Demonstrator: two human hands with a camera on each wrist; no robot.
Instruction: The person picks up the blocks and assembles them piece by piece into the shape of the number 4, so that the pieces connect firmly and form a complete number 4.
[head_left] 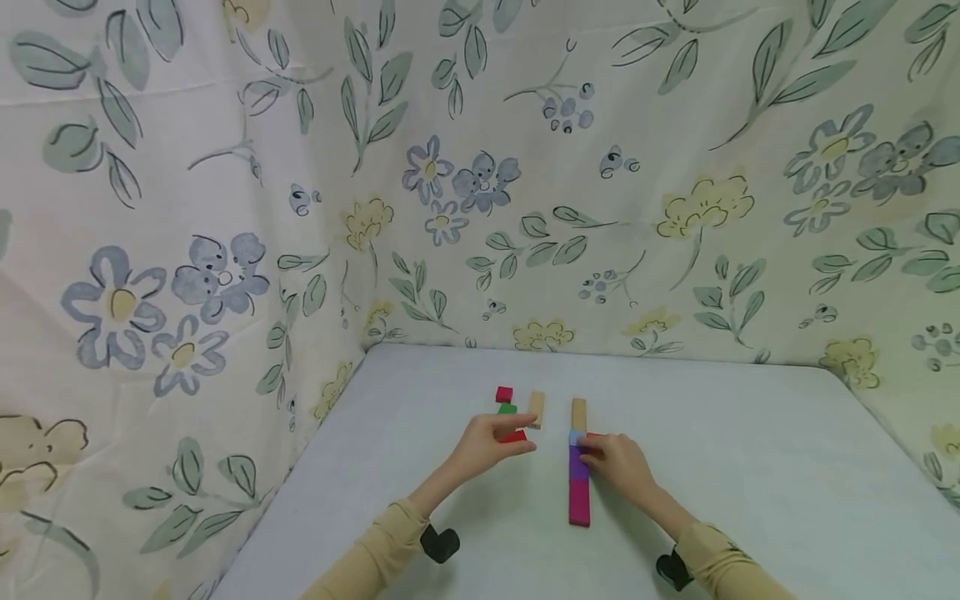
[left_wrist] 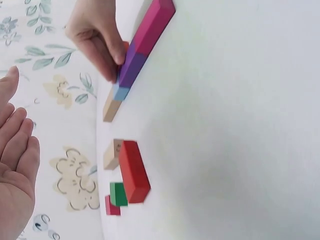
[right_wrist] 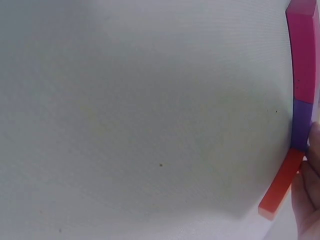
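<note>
My left hand (head_left: pixel 491 442) hovers by the loose blocks with its fingers stretched out, holding nothing. Close to it lie a red block (left_wrist: pixel 134 172), a green block (left_wrist: pixel 118 194), a crimson cube (head_left: pixel 504 394) and a plain wooden block (head_left: pixel 537 408). My right hand (head_left: pixel 621 467) pinches near the inner end of an orange block (right_wrist: pixel 282 184), which sticks out rightward from a row; the fingers partly hide it. Along the row, from near to far, run a magenta block (head_left: pixel 579 502), a purple block (head_left: pixel 578 462), a light blue block (head_left: pixel 576 437) and another plain wooden block (head_left: pixel 579 413).
The blocks lie on a white tabletop (head_left: pixel 750 467). A floral cloth (head_left: pixel 555 167) hangs behind the table and along its left side. Dark bands (head_left: pixel 440 543) circle both wrists.
</note>
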